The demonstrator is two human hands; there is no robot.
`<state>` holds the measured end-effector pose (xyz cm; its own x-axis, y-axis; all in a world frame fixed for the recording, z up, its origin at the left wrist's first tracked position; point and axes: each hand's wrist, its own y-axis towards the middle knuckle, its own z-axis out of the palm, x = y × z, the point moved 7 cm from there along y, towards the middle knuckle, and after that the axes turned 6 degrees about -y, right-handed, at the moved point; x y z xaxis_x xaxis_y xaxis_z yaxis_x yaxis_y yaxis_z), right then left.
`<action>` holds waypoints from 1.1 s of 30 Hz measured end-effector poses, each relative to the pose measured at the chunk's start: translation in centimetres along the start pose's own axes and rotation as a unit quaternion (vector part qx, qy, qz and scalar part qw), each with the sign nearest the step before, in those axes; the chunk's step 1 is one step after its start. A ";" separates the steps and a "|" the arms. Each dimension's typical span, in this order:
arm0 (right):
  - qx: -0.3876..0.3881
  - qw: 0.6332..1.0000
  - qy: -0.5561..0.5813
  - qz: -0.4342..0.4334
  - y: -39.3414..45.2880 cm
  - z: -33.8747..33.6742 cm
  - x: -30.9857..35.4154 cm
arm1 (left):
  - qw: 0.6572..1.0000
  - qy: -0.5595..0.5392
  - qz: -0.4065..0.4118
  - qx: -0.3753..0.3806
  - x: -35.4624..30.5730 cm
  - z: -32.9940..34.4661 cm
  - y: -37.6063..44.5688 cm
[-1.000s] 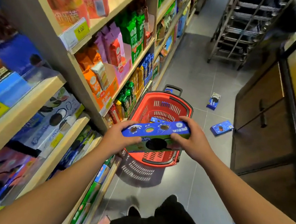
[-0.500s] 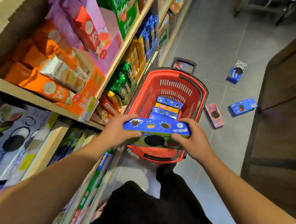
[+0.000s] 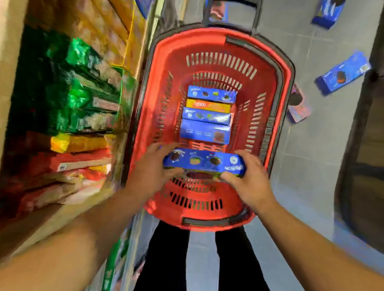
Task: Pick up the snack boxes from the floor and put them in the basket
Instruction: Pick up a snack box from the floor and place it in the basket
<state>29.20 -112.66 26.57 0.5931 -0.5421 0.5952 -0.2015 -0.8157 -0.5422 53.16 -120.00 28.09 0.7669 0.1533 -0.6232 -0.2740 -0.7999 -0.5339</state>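
Our left hand (image 3: 155, 165) and right hand (image 3: 250, 178) grip the long blue cardboard snack box (image 3: 204, 161) over the red plastic basket (image 3: 219, 42); dropped crooked, it could wedge against boxes beyond our hands

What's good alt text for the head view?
Both hands, left hand and right hand, hold a blue snack box over a red basket containing four boxes in a row. Three more boxes lie on the grey floor to the right; stocked shelves line the left.

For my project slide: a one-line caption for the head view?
Both hands, left hand and right hand, hold a blue cardboard snack box over the red plastic basket.
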 end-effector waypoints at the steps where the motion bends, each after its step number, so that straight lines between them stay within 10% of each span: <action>1: -0.002 1.000 -0.003 0.002 1.1 1.8 -1.2 | 1.000 0.003 0.000 0.001 1.6 1.2 1.6; 25: -0.159 0.979 -0.053 0.114 19.1 22.6 -18.2 | 0.981 -0.090 -0.037 -0.168 21.4 21.5 19.5; 33: -0.054 0.986 -0.060 0.147 15.7 19.8 -14.3 | 0.983 -0.073 -0.071 -0.150 17.5 16.9 16.3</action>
<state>33.00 -113.67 -2.23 0.5836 -0.7353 0.3445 -0.4557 -0.6477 -0.6106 52.32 -120.59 -1.20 0.6879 0.3393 -0.6416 0.0304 -0.8967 -0.4416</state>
